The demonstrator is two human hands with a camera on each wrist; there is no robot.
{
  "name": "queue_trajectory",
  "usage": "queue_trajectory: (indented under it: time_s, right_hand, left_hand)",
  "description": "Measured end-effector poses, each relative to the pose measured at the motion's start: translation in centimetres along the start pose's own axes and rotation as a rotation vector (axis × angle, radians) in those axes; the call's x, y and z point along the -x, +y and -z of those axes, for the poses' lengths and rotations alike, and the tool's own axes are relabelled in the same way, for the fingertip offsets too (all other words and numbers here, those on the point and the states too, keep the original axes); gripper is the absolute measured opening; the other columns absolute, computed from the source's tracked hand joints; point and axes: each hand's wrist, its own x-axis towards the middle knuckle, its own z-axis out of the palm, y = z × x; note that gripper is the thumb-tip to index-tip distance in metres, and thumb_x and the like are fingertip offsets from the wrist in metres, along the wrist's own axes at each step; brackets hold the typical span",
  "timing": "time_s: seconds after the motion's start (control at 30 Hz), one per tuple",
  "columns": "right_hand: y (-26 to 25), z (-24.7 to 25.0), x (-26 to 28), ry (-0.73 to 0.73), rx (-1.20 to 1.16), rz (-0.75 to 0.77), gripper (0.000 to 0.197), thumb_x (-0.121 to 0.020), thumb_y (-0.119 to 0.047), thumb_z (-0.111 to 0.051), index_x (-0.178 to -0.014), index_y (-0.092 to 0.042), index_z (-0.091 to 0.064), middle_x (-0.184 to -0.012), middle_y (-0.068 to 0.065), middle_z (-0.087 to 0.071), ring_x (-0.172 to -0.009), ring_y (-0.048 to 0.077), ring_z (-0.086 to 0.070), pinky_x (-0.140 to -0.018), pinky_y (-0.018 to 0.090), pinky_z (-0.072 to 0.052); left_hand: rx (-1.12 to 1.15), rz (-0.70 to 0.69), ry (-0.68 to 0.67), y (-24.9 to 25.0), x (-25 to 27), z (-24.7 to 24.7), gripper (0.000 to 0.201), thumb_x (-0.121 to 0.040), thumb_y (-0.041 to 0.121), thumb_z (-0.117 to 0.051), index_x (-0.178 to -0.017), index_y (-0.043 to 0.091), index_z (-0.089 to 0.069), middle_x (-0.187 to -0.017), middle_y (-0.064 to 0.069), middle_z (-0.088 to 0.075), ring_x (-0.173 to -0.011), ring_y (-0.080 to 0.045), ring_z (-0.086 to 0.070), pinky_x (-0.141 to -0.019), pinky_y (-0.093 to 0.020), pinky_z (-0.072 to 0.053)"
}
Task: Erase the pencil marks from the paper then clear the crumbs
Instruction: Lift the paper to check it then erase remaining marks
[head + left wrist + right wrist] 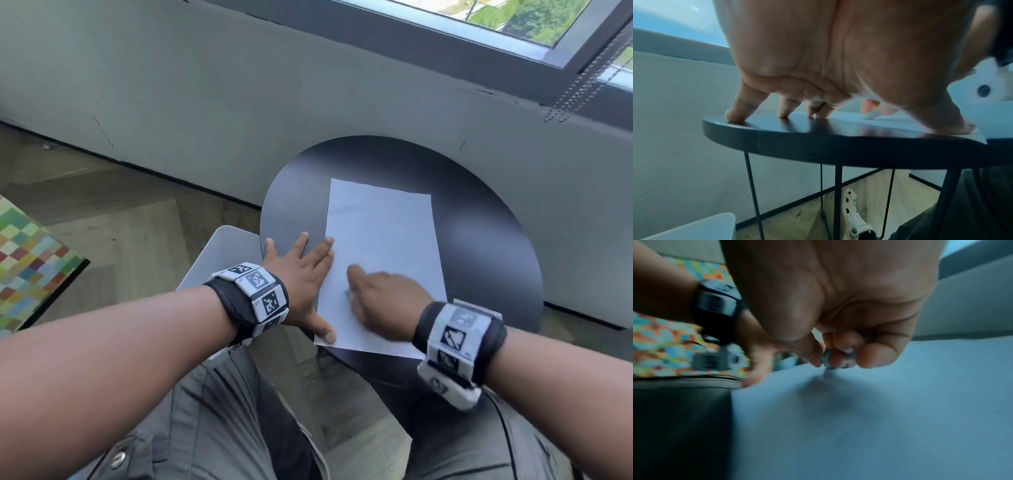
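right hand (380, 301) pinched a small grey eraser (827, 359) tip-down on the paper's (383, 240) near-left part, sheet's long axis ran away from the person, left hand (301, 274) splayed flat, pinning its left edge to the table (479, 240).

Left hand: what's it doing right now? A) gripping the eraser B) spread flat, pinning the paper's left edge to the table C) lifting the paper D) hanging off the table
B. The left hand lies spread with straight fingers, fingertips and thumb on the left edge of the paper, the rest on the table; the small eraser is pinched in the right hand.
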Motion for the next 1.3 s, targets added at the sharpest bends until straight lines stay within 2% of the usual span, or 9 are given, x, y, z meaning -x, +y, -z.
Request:
queue_trajectory:
  time_s: [0.13,0.3,0.5,0.6,0.67,0.77,0.9,1.17,1.3]
  right_hand:
    - [3.1,1.6,-1.9,0.076,-0.107,-0.197,0.016,-0.099,-0.032,-0.032,-0.094,-0.018,-0.028,-0.084,0.012,-0.054,-0.069,0.033,-0.050,-0.061,0.038,-0.040]
    - [-1.9,-0.5,2.4,-0.043,-0.054,0.115,0.026,-0.095,-0.045,-0.026,-0.097,-0.019,-0.031,-0.091,0.008,-0.060,-0.075,0.036,-0.056,-0.059,0.039,-0.039]
    - [4.0,1.1,-0.1,0.058,-0.057,-0.232,0.013,-0.099,-0.029,-0.033,-0.097,-0.017,-0.029,-0.096,0.014,-0.061,-0.076,0.036,-0.054,-0.065,0.040,-0.042]
    - [-0.2,0.1,3.0,-0.008,-0.042,0.029,0.029,-0.096,-0.040,-0.033,-0.110,-0.015,-0.035,-0.100,0.012,-0.063,-0.084,0.037,-0.059,-0.069,0.042,-0.048]
    - [-2.3,-0.5,4.7,-0.055,-0.101,0.113,0.039,-0.093,-0.053,-0.025,-0.103,-0.017,-0.036,-0.093,0.009,-0.061,-0.081,0.036,-0.059,-0.064,0.041,-0.045]
    - [0.6,-0.1,2.5,0.006,-0.094,-0.084,0.027,-0.099,-0.041,-0.026,-0.111,-0.018,-0.034,-0.104,0.013,-0.063,-0.086,0.036,-0.058,-0.067,0.039,-0.039]
    - [5.6,1.1,-0.6,0.086,-0.222,-0.394,0.020,-0.099,-0.034,-0.032,-0.101,-0.015,-0.035,-0.099,0.013,-0.061,-0.081,0.035,-0.056,-0.076,0.043,-0.049]
    - [-0.7,-1.4,4.5,-0.021,-0.109,-0.031,0.019,-0.100,-0.039,-0.031,-0.102,-0.021,-0.029,-0.098,0.013,-0.062,-0.076,0.034,-0.051,-0.063,0.039,-0.036]
    - [4.0,0.3,2.4,0.016,-0.178,-0.292,0.018,-0.099,-0.037,-0.031,-0.101,-0.019,-0.030,-0.103,0.014,-0.062,-0.079,0.033,-0.052,-0.068,0.040,-0.041]
  left_hand:
    - [-0.025,0.034,-0.047,0.4,0.0,0.6,0.145,-0.055,0.099,-0.050,-0.157,0.021,0.017,-0.162,0.010,0.030,-0.151,-0.030,0.021,-0.108,-0.078,-0.012]
    - [-0.046,0.025,-0.061,0.5,-0.1,0.5,0.137,-0.055,0.099,-0.049,-0.155,0.034,0.019,-0.161,0.008,0.031,-0.150,-0.034,0.021,-0.105,-0.081,-0.014]
    - [-0.066,0.031,-0.097,0.9,0.1,1.2,0.127,-0.055,0.099,-0.050,-0.149,0.051,0.022,-0.162,0.007,0.030,-0.150,-0.038,0.019,-0.102,-0.082,-0.018]
    - [-0.070,0.035,-0.099,1.0,-0.1,1.3,0.127,-0.055,0.098,-0.052,-0.148,0.052,0.022,-0.161,0.006,0.031,-0.150,-0.038,0.019,-0.101,-0.082,-0.020]
    - [-0.082,0.035,-0.103,1.1,-0.1,1.4,0.124,-0.055,0.098,-0.052,-0.145,0.057,0.022,-0.161,0.006,0.031,-0.149,-0.039,0.019,-0.101,-0.082,-0.020]
    - [-0.082,0.033,-0.113,1.3,-0.1,1.6,0.118,-0.055,0.097,-0.053,-0.140,0.064,0.022,-0.161,0.006,0.031,-0.149,-0.041,0.018,-0.100,-0.081,-0.022]
    - [-0.099,0.032,-0.106,1.6,-0.1,1.9,0.116,-0.054,0.099,-0.052,-0.137,0.067,0.022,-0.161,0.004,0.029,-0.148,-0.045,0.015,-0.097,-0.080,-0.029]
    - [-0.121,0.041,-0.135,2.3,-0.3,2.3,0.118,-0.059,0.092,-0.059,-0.141,0.064,0.021,-0.162,-0.002,0.028,-0.147,-0.050,0.016,-0.099,-0.078,-0.030]
    - [-0.120,0.035,-0.139,2.5,-0.3,2.6,0.117,-0.060,0.091,-0.061,-0.141,0.065,0.019,-0.162,-0.006,0.027,-0.145,-0.054,0.014,-0.103,-0.071,-0.033]
